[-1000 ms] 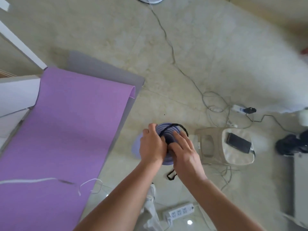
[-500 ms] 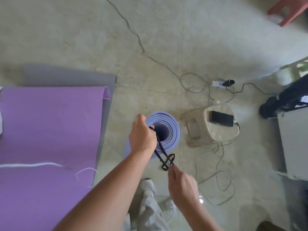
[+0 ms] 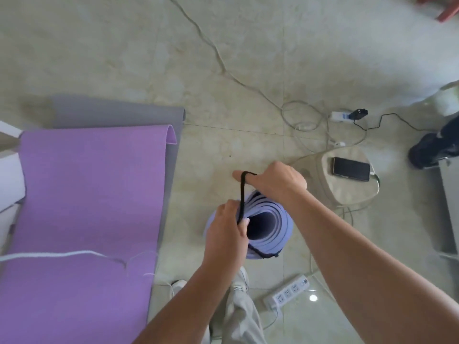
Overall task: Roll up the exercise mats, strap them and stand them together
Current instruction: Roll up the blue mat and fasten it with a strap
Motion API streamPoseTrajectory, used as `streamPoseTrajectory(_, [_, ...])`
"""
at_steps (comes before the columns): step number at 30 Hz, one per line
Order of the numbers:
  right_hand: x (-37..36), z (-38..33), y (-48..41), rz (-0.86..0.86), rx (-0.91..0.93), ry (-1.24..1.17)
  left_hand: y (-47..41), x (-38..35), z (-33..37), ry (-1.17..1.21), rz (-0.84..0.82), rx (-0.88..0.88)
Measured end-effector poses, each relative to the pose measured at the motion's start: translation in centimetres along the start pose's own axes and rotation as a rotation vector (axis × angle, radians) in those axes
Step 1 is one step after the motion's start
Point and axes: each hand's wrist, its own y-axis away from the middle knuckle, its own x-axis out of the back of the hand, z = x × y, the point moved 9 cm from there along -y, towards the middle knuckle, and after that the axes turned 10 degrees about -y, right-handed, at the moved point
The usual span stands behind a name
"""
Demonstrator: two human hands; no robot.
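A rolled lavender-blue mat (image 3: 269, 228) stands on end on the floor, its spiral top facing me. A black strap (image 3: 242, 194) runs taut from its rim up to my right hand (image 3: 275, 180), looped over the thumb, and another black band circles the roll lower down. My left hand (image 3: 227, 230) grips the near-left rim of the roll and pinches the strap there. A purple mat (image 3: 87, 207) lies unrolled on the left, on top of a grey mat (image 3: 119, 112), with a white cord (image 3: 62, 255) across it.
A beige stool (image 3: 347, 187) with a black phone (image 3: 351, 168) stands right of the roll. Cables and a small adapter (image 3: 347, 115) trail over the tiled floor behind it. A white power strip (image 3: 286, 292) lies near my shoe (image 3: 239, 281). A dark shoe (image 3: 432, 150) and a grey cabinet sit at far right.
My right hand rose from below the roll to above its far rim, pulling the black strap taut across the top. My left hand stayed on the roll's rim.
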Motion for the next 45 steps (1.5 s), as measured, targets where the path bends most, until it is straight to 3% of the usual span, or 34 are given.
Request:
streamPoseTrajectory(4, [-3.3,-4.5,0.8,-0.068,0.206,0.344,-0.6,0.1,-1.3,0.226,-0.033,0.138])
streamPoseTrajectory(8, [-4.5,-4.5,1.2,-0.136,0.211,0.395,0.0,-0.4,-2.8,0.574,-0.056,0.338])
streamPoseTrajectory(12, [-4.9,-4.3,1.5,-0.224,0.189,0.415,1.0,-0.8,-4.2,0.915,0.056,0.589])
streamPoseTrajectory(15, [-5.4,-4.4,1.5,-0.285,0.146,0.405,1.5,-0.9,-5.4,1.005,0.105,0.681])
streamPoseTrajectory(18, [-5.9,-4.6,0.9,-0.319,0.110,0.391,2.1,-0.9,-6.5,0.975,0.110,0.675])
streamPoseTrajectory(21, [-6.5,-4.6,0.3,-0.307,0.128,0.401,2.8,-0.5,-7.1,0.754,0.056,0.574])
streamPoseTrajectory(26, [-6.0,-5.5,0.3,-0.264,0.145,0.364,6.1,-1.6,-8.9,0.467,-0.121,0.672])
streamPoseTrajectory(30, [-6.5,-6.7,0.7,-0.249,0.141,0.332,9.7,-5.7,-7.5,0.645,-0.303,0.833])
streamPoseTrajectory(35, [-6.4,-6.2,0.6,-0.263,0.049,0.224,8.2,-6.6,-9.8,0.671,-0.080,0.797])
streamPoseTrajectory(40, [-8.6,-3.2,-0.2,-0.347,-0.101,-0.248,4.5,-2.0,-16.3,0.584,0.048,0.789])
streamPoseTrajectory(45, [-10.0,-1.7,0.3,-0.244,0.057,-0.338,3.0,0.5,-18.3,0.601,0.116,0.724])
